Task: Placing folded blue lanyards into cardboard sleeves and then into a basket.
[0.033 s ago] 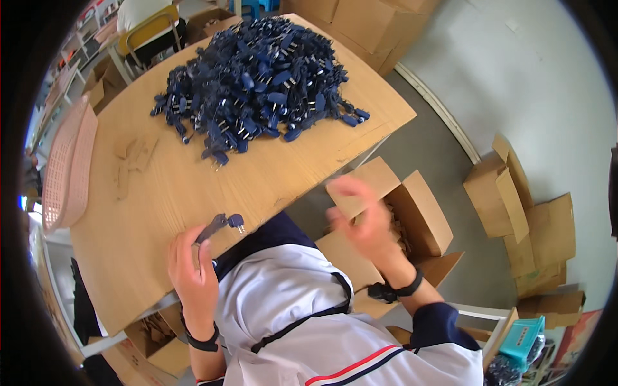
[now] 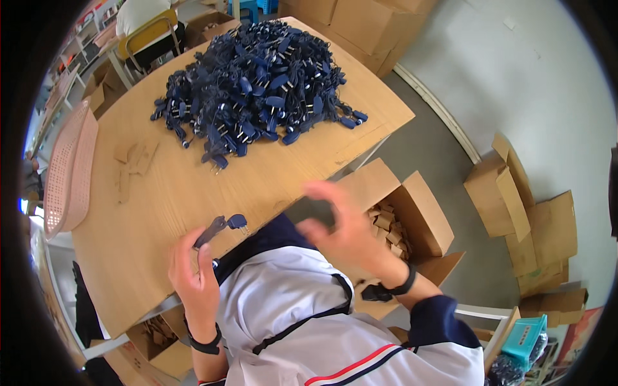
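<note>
Between the thumb and fingers of my left hand [image 2: 195,276] is a bundled dark blue power cord [image 2: 211,233], held over the table's near edge. Its plug [image 2: 237,222] points to the right with the metal pins showing. My right hand [image 2: 347,235] is in the air right of the table edge, its thumb and fingers apart and blurred by motion. Nothing shows in it. A large pile of similar dark blue power cords [image 2: 257,90] covers the far part of the wooden table [image 2: 187,186].
Beside the table on the right stands an open carton [image 2: 426,212] holding small folded cardboard pieces [image 2: 389,228]. A pink basket [image 2: 77,174] sits at the table's left edge. Cardboard scraps [image 2: 136,157] lie on the tabletop. More cartons [image 2: 492,199] stand by the wall. A person [image 2: 138,16] sits far left.
My right hand has moved left from over the carton toward the left hand, uncovering the cardboard pieces. My left hand stays nearly still with the power cord.
</note>
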Available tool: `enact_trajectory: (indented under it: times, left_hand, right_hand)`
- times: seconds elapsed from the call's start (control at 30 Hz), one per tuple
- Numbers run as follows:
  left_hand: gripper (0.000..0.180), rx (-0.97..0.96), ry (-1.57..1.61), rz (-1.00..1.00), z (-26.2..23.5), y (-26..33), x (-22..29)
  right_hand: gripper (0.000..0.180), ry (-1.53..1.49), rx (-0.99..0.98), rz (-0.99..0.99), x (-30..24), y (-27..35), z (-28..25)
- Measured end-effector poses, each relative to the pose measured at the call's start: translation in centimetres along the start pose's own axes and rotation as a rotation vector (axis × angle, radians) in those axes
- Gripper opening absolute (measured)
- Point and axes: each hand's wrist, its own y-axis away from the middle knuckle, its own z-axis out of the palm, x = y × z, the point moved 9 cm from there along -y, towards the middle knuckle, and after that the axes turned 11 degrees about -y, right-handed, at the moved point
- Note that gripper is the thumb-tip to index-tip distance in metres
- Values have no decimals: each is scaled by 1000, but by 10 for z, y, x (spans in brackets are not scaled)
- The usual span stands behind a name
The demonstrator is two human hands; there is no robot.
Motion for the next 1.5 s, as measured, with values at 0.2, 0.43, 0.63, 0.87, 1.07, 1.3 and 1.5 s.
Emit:
enact_trajectory:
  times: [0.2, 0.43, 0.63, 0.87, 1.07, 1.3, 1.5]
  left_hand:
    - [30, 220, 323, -198, -24, 19, -14]
    - [38, 102, 202, -250, -48, 30, -25]
    - [26, -204, 394, 64, -37, 9, 0]
    - [39, -243, 887, 33, -19, 13, -6]
    - [49, -183, 953, 186, -22, -2, 1]
    - [30, -207, 955, 245, -27, -14, 2]
    - [23, -26, 535, 153, -42, -26, -4]
  right_hand:
    - [56, -453, -275, -261, -51, -33, 111]
    - [35, -735, -155, -502, -90, -21, 114]
    - [31, -776, -169, -282, -89, -39, 102]
    - [24, -981, -343, 26, -78, -39, 126]
    - [24, -1082, -252, 11, -74, -37, 113]
    - [28, -773, -355, 139, -76, -41, 121]
    - [28, -592, -211, -159, -81, -41, 108]
